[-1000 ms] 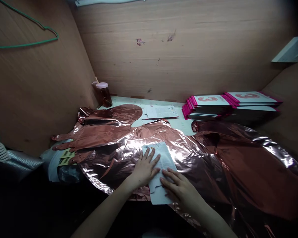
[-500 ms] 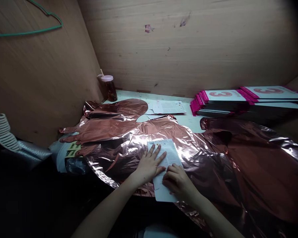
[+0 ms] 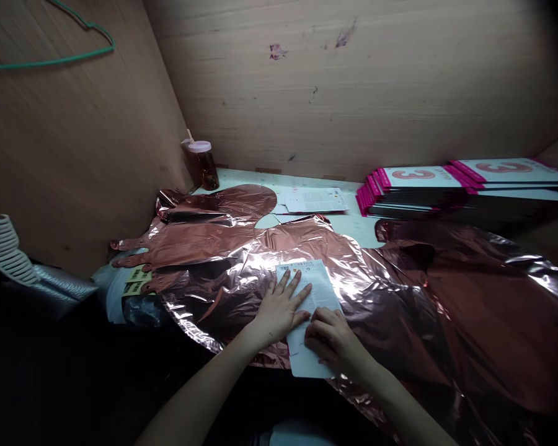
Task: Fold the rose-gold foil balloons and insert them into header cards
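A white printed card (image 3: 317, 291) lies on a large rose-gold foil balloon (image 3: 400, 291) spread flat over the table. My left hand (image 3: 279, 310) rests flat on the card's left side, fingers spread. My right hand (image 3: 332, 341) sits on the card's lower right part with its fingers curled against the card's edge. More foil balloon pieces (image 3: 199, 238) with narrow necks lie to the left.
Stacks of pink-edged packs printed with a "3" (image 3: 446, 183) stand at the back right. A loose white card (image 3: 314, 200) lies behind the foil. A brown jar with a pink lid (image 3: 203, 164) sits in the back left corner. Wooden walls enclose three sides.
My right hand's fingers went from flat on the card to curled at its edge. The view shifted slightly. The left hand stays in place.
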Demonstrator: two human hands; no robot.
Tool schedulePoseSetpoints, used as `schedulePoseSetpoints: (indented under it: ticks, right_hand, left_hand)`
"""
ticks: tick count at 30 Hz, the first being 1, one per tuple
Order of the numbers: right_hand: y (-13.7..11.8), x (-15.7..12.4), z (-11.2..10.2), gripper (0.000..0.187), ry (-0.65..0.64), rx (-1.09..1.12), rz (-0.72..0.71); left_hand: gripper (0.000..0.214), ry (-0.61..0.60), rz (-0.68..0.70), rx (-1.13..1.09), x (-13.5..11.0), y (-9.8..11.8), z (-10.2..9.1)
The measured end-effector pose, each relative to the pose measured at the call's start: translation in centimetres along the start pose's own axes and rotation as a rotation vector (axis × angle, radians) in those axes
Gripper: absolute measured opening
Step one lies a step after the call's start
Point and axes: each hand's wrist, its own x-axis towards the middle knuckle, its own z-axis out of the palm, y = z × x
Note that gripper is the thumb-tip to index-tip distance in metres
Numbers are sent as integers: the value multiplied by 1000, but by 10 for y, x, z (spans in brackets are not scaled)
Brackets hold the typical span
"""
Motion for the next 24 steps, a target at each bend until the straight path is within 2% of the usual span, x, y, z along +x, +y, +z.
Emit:
schedulePoseSetpoints:
  ticks: [7,10,12,14,19,24]
  right_hand:
    - [-3,4,4,20,-22,-116,-54]
    - [-6,-6,-9,21,-2,92,62]
    - [-8,-15,-20,20,67,277,169]
    - [-9,-22,-25,16,124,328,182]
    - [-4,-15,-6,9,41,31,24]
    - [-1,1,2,11,-18,-166,-33]
  left_hand:
    - [61,37,12,-1,0,-1,4]
    - [62,24,-3,-9,1,-1,3]
    - [63,7,-14,-14,1,1,0]
    - [63,-1,-18,-17,1,2,-3]
    - [63,7,-20,-10,1,3,-3]
    - [62,53,17,-16,1,-2,6]
